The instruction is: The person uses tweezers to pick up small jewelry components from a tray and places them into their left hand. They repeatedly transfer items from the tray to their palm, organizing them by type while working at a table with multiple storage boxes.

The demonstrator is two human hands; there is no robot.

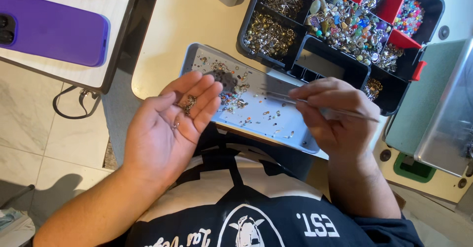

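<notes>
My left hand [167,123] lies palm up over the near left corner of a light blue tray [268,123], fingers apart, with a few small metal beads [189,102] resting on the fingers. My right hand [335,114] is closed on thin metal tweezers [290,97], whose tips point left over the tray. Several tiny beads and rings [231,96] are scattered on the tray between the two hands.
A black organizer box [330,59] with red dividers holds several compartments of pins, metal findings and coloured beads behind the tray. A purple phone [54,27] lies on a side table at the left. A grey-green case [433,104] stands at the right.
</notes>
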